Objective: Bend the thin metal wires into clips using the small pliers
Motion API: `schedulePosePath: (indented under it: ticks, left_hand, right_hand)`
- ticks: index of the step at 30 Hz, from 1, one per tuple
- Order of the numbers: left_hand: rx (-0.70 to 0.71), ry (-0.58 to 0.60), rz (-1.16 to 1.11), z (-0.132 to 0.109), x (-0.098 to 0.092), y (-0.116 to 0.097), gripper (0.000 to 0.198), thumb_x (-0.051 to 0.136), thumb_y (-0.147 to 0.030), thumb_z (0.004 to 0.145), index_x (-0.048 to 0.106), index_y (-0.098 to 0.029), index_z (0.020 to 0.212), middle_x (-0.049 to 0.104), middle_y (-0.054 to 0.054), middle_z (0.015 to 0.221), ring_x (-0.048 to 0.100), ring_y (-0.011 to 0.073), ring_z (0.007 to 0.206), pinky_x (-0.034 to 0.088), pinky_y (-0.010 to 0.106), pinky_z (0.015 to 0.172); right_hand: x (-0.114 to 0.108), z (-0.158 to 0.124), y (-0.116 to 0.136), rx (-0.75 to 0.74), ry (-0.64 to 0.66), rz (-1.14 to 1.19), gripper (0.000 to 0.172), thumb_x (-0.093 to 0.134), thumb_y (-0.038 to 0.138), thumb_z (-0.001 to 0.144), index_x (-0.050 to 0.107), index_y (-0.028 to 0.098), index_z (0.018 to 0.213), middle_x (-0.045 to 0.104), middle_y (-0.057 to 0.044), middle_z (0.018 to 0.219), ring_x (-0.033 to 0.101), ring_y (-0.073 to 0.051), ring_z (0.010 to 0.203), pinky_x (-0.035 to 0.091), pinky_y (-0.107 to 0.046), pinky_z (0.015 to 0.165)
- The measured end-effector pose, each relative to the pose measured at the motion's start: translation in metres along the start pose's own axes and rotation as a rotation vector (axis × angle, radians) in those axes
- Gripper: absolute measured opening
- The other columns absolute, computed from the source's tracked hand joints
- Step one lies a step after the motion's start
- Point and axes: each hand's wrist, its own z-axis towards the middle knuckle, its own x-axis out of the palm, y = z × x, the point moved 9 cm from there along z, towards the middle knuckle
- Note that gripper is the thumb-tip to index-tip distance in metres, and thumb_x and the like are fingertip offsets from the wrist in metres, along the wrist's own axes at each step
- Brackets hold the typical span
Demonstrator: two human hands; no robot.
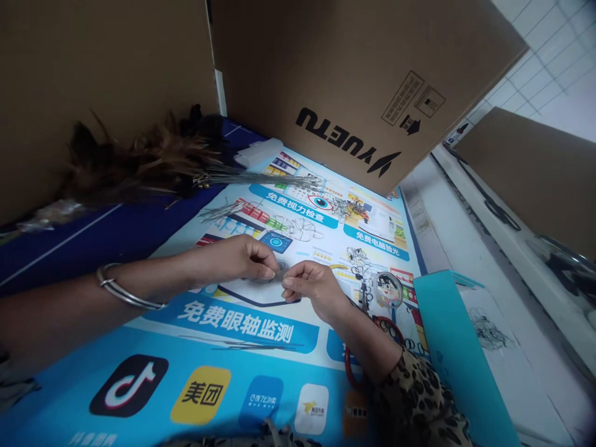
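My left hand, with a silver bangle on the wrist, is closed in a pinch above the printed sheet. A small loop of thin wire shows at its fingertips. Close by on the right, my right hand also pinches thumb and fingers together; what lies between them is too small to make out. Loose wire loops rest on the sheet just beyond my hands. Several straight thin wires lie nearer to me. Red-handled pliers are partly hidden under my right forearm.
A bundle of long wires and a pile of brown feathers lie at the far left. Small black rings are scattered to the right. A teal box stands at the right edge; a large cardboard box rises behind.
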Motion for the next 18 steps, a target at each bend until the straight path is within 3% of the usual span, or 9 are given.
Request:
schedulePosePath:
  ticks: [8, 18]
  left_hand:
    - [-0.029, 0.081, -0.229, 0.0, 0.016, 0.006, 0.015, 0.075, -0.031, 0.075, 0.068, -0.019, 0.077, 0.064, -0.002, 0.062, 0.057, 0.0121, 0.058, 0.046, 0.022, 0.056]
    - [-0.037, 0.098, -0.236, -0.001, 0.019, 0.005, 0.019, 0.075, -0.032, 0.077, 0.063, -0.017, 0.078, 0.061, -0.004, 0.057, 0.052, 0.0094, 0.052, 0.038, 0.019, 0.05]
  right_hand:
    - [0.001, 0.0, 0.0, 0.008, 0.016, -0.014, 0.038, 0.085, 0.042, 0.062, 0.066, 0.015, 0.079, 0.068, 0.001, 0.06, 0.064, -0.012, 0.056, 0.052, -0.023, 0.056]
    - [0.003, -0.002, 0.0, 0.011, -0.012, -0.01, 0.042, 0.086, 0.045, 0.058, 0.064, 0.015, 0.078, 0.067, 0.002, 0.059, 0.064, -0.012, 0.056, 0.053, -0.024, 0.057]
